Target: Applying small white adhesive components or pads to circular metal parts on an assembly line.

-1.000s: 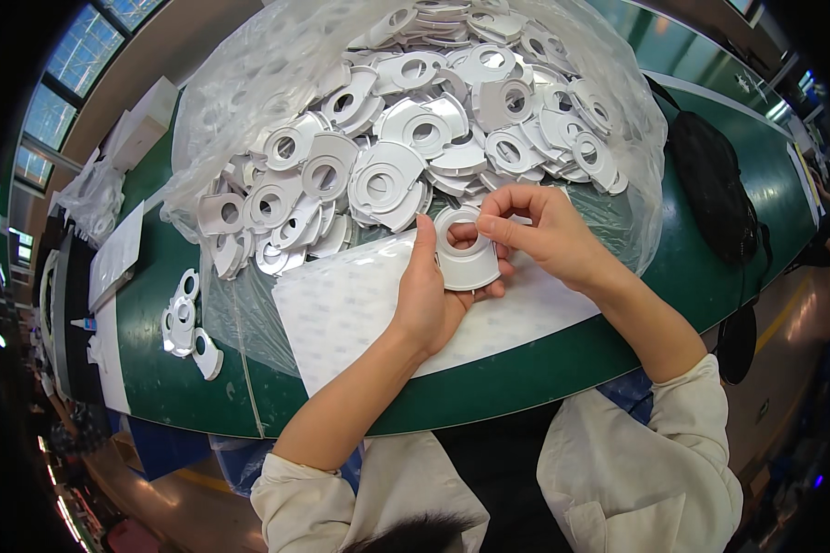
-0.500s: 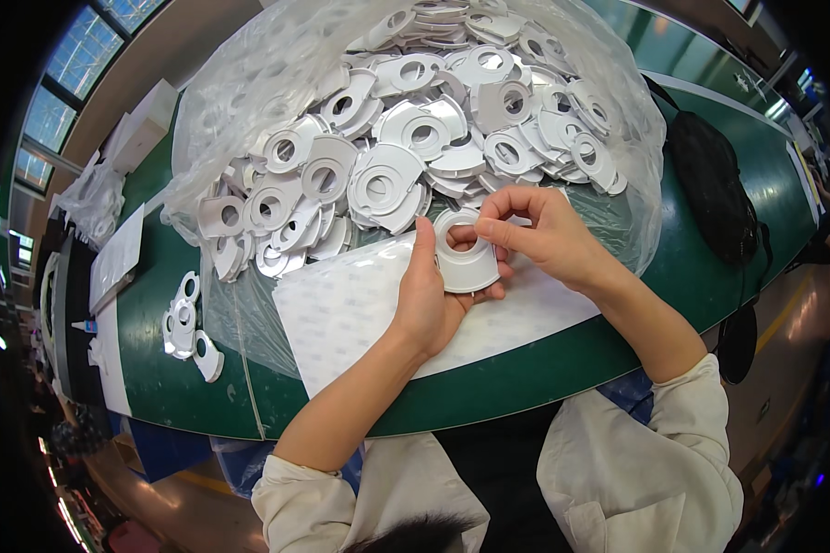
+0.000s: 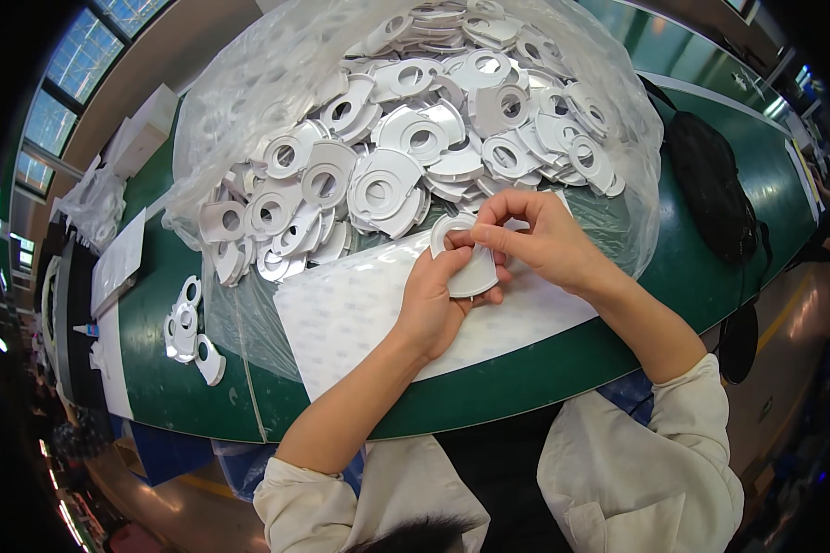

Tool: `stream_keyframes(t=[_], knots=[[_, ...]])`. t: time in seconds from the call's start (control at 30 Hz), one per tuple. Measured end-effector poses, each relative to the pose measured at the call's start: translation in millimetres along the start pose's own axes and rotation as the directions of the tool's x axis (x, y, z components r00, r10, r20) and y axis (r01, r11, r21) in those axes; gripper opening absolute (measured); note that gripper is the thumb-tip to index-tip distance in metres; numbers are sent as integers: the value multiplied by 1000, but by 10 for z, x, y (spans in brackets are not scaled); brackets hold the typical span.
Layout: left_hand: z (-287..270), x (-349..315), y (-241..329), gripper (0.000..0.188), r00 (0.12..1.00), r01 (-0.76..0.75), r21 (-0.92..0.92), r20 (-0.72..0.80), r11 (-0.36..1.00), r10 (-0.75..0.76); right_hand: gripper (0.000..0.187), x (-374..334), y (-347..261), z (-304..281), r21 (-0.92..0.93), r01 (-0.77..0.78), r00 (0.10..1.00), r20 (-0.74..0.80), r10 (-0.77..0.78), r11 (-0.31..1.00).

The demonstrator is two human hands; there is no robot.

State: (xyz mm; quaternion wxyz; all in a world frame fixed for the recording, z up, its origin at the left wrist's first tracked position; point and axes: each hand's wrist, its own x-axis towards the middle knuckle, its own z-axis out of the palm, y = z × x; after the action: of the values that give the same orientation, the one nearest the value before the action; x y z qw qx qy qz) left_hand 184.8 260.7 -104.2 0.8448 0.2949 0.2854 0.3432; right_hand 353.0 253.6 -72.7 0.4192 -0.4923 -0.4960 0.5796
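Note:
My left hand (image 3: 433, 300) is closed around a white plastic part (image 3: 473, 276), a curved plate with a raised ring and a round hole. Its thumb lies across the front of the part while the fingers support it from behind. At the ring, beside the hole, the thumb and forefinger of my right hand (image 3: 535, 241) are pinched together; whatever is between them is too small to make out. Both hands are above a white sheet (image 3: 341, 323) with a faint repeated print. Beyond them, many similar white parts (image 3: 378, 192) are heaped on clear plastic.
Clear plastic bagging (image 3: 240, 120) surrounds the heap on the green table (image 3: 157, 387). Several loose white parts (image 3: 184, 320) lie at the left. A black bag (image 3: 710, 184) rests on the right, and a flat white package (image 3: 118, 263) is near the left edge.
My left thumb has come down from beside the part onto its front. The part has tilted slightly, and my right fingertips remain pinched close to the hole.

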Motion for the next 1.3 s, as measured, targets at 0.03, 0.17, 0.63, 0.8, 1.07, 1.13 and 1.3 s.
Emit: stream_keyframes(t=[0.03,0.17,0.63,0.8,1.07,1.13,1.3], knots=[[-5,1,-3,24,1000,-1,0,0,1000,1,20,-3,1,4,0,1,1000,0,-1,1000],[-21,-1,-7,24,1000,-14,-12,21,1000,15,17,-6,10,27,-123,90,996,-6,-91,988],[19,-8,-12,21,999,-24,5,49,1000,24,18,-24,-23,14,-257,158,982,-64,-180,953],[29,-6,-35,25,997,-33,48,67,998,30,17,-19,23,-13,-162,138,986,-72,-151,977],[-19,17,-107,46,989,-63,157,141,986,41,12,-32,-42,4,-223,107,984,-118,-136,969],[-16,13,-97,56,980,-59,124,198,991,34,13,-43,-77,30,-263,88,985,-120,-123,961],[128,-23,-41,76,994,-45,133,102,990,31,32,-76,-25,83,-780,173,871,-164,-464,601]])
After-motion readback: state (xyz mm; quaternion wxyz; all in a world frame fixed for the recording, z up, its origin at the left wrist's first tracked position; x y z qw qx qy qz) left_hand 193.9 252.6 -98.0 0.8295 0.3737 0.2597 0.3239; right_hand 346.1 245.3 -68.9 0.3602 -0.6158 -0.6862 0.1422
